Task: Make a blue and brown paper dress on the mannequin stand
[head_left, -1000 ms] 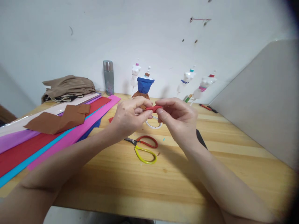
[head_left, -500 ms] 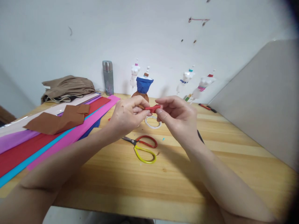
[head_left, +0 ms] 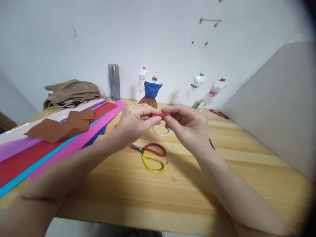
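Both hands meet above the middle of the wooden table [head_left: 187, 184]. My left hand [head_left: 134, 123] and my right hand [head_left: 189, 126] each pinch one end of a small folded red paper piece [head_left: 160, 115], fingers closed on it. Directly below them a white tape ring [head_left: 161, 132] lies on the table. Scissors [head_left: 150, 154] with one red and one yellow handle lie just in front of the hands. Behind the hands stands a small mannequin [head_left: 151, 92] dressed in blue and brown paper.
Long coloured paper sheets [head_left: 49, 144] with a brown piece [head_left: 61, 126] on top cover the left side. Folded tan cloth [head_left: 71, 92] and a metal flask [head_left: 114, 82] sit at the back left. Three small white mannequins [head_left: 213, 90] stand by the wall. A grey panel [head_left: 276, 105] borders the right.
The hands dipped slightly and the fingers shifted along the red paper piece, which now lies flatter between them. Nothing else on the table moved.
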Demonstrator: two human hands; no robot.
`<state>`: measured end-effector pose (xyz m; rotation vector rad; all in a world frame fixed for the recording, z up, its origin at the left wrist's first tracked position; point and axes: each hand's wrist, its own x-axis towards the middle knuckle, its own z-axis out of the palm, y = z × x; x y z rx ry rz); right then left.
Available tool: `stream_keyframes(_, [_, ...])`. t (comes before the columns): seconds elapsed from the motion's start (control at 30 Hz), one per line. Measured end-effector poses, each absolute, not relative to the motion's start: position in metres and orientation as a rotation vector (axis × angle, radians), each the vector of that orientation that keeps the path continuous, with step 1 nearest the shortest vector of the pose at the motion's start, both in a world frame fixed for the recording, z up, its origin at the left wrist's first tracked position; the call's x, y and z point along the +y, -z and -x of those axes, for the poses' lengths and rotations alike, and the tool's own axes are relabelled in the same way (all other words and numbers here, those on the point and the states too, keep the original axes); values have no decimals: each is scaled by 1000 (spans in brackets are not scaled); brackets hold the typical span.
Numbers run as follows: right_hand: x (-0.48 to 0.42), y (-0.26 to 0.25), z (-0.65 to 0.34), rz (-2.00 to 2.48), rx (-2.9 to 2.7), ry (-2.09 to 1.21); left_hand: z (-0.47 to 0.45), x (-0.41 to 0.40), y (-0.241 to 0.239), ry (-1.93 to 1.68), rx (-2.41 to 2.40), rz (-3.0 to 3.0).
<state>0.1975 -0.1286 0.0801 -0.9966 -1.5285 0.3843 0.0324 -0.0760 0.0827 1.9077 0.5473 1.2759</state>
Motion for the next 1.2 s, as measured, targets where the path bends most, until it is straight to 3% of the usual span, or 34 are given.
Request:
stream_keyframes(0.4, [-125, -81, -203, 1033, -1635, -279, -33, -79, -95, -1020, 798, -1770])
stream_keyframes(0.77, [-121, -80, -199, 1063, -1501, -571, -32, -74, -95, -854, 693, -1618])
stream_keyframes(0.97, [-116, -78, -201, 1046, -1346, -707, -36, -78, -86, -979, 720, -1788])
stream_keyframes(1.2, [-114, -80, -202, 1023, -1189, -1133, -32, -74, -75, -1407, 646, -2350])
